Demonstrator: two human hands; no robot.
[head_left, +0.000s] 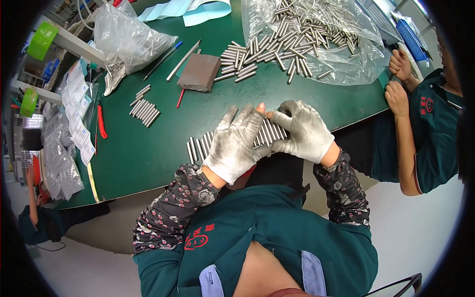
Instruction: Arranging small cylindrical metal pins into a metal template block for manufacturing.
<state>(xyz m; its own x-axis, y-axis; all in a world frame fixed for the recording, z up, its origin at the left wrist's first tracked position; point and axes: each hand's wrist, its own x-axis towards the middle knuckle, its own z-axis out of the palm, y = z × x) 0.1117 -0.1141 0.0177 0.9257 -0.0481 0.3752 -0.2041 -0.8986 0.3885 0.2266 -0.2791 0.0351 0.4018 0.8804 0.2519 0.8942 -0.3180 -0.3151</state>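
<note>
A row of short, shiny metal pins lies side by side along the near edge of the green table. My left hand, in a white glove with grey stains, rests flat over the middle of the row, fingers stretched out and a bare fingertip showing. Pins stick out past its left side. At the right end, my gloved right hand brackets the pins between thumb and index finger, its other fingers curled. What lies under my left palm is hidden.
A big heap of loose pins spreads over clear plastic at the back. Beyond my left hand sit a brown block, a small pin group, a pen and red-handled pliers. A co-worker's hands are at the right edge.
</note>
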